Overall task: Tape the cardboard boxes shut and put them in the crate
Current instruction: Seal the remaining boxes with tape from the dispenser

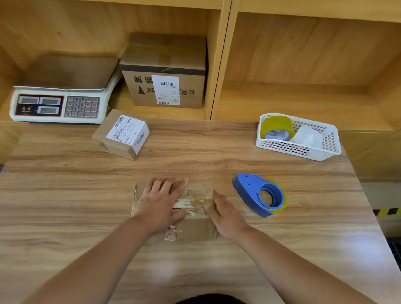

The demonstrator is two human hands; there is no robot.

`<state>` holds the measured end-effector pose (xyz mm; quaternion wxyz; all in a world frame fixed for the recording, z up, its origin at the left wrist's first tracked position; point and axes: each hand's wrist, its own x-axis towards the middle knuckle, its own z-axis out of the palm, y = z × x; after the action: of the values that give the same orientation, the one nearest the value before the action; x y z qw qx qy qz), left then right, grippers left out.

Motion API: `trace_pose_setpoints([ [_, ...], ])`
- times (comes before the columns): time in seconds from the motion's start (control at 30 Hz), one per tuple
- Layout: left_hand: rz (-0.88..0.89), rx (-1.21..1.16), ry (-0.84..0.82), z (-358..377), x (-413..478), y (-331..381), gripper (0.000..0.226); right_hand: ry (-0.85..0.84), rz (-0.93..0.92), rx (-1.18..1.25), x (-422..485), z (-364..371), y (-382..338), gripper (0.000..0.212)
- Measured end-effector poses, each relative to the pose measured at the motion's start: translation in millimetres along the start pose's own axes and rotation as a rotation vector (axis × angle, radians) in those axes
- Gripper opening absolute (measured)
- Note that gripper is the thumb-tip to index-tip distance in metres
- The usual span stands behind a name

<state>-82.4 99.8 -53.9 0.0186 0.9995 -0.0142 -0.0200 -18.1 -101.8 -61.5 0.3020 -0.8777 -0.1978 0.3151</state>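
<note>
Cardboard box (197, 230): small, flat, at the middle of the table (80, 194), directly under both my hands. Glossy tape (197, 195) runs wrinkled across its top.

Left hand (159, 206) lies spread over the left part of the top, fingers relaxed, pressing down, nothing pinched. Right hand (224, 215) sits flat against the right edge, fingers straight, pressing the tape end; no grasp there either.

Judgement: light; stiff at the corners, but the top panel will likely give under pressure. Taped faces look slick, so it is best taken by the bare cardboard sides, one hand at each end.

Blue tape dispenser (258, 194) lies just beside my right hand, near enough to knock on a lift to the right. White basket (295, 152) with spare rolls sits farther back on the right. Labelled small box (121, 135) is back left, well apart. Scale (60, 99) and large box (164, 83) are on the shelf behind. Crate: not seen.
</note>
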Motion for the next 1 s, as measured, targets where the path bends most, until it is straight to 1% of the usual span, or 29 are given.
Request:
trace_pose_setpoints([
  [0.07, -0.005, -0.004, -0.007, 1.7, 1.7, 6.1, 0.077, 0.010, -0.038, -0.020, -2.8, -4.4, 7.2, 0.064],
  [0.1, -0.014, -0.012, -0.021, 1.6, 3.1, 10.9, 0.077, 0.045, -0.067, -0.031, -5.7, -8.0, 9.5, 0.063],
  [0.17, -0.030, -0.037, -0.033, -1.2, 7.5, 21.8, 0.077, 0.159, -0.126, -0.048, -11.8, -18.0, 16.3, 0.057],
  [0.23, -0.040, -0.050, -0.004, -4.2, 11.3, 31.3, 0.076, 0.285, -0.182, -0.045, -16.5, -29.9, 27.3, 0.048],
  [0.3, -0.053, -0.054, 0.019, -4.0, 13.5, 36.2, 0.077, 0.401, -0.208, -0.068, -18.0, -42.8, 41.5, 0.043],
  [0.37, -0.069, -0.074, 0.000, -3.4, 14.0, 36.9, 0.078, 0.528, -0.212, -0.180, -15.4, -53.5, 56.6, 0.043],
  [0.4, -0.080, -0.096, -0.025, -3.8, 14.4, 37.0, 0.079, 0.562, -0.189, -0.255, -13.6, -57.5, 63.5, 0.045],
  [0.47, -0.110, -0.161, -0.095, -7.7, 16.4, 38.4, 0.085, 0.570, -0.119, -0.382, -10.1, -64.2, 72.4, 0.054],
  [0.53, -0.146, -0.218, -0.161, -13.9, 18.4, 41.4, 0.091, 0.539, -0.066, -0.449, -9.3, -67.0, 76.2, 0.060],
  [0.67, -0.207, -0.227, -0.199, -23.9, 18.1, 48.1, 0.097, 0.472, 0.027, -0.482, -10.2, -66.5, 82.3, 0.055],
  [0.73, -0.247, -0.231, -0.139, -25.1, 13.1, 56.1, 0.098, 0.404, 0.097, -0.508, -11.3, -70.4, 81.5, 0.048],
  [0.77, -0.266, -0.248, -0.085, -24.8, 10.6, 61.5, 0.097, 0.385, 0.103, -0.534, -11.1, -72.6, 82.8, 0.044],
  [0.87, -0.285, -0.301, 0.045, -22.7, 4.6, 76.8, 0.092, 0.389, 0.090, -0.570, -14.2, -78.0, 85.1, 0.038],
  [1.0, -0.294, -0.290, 0.088, -27.7, 1.4, 93.2, 0.092, 0.464, 0.079, -0.503, -19.5, -82.8, 80.3, 0.035],
])
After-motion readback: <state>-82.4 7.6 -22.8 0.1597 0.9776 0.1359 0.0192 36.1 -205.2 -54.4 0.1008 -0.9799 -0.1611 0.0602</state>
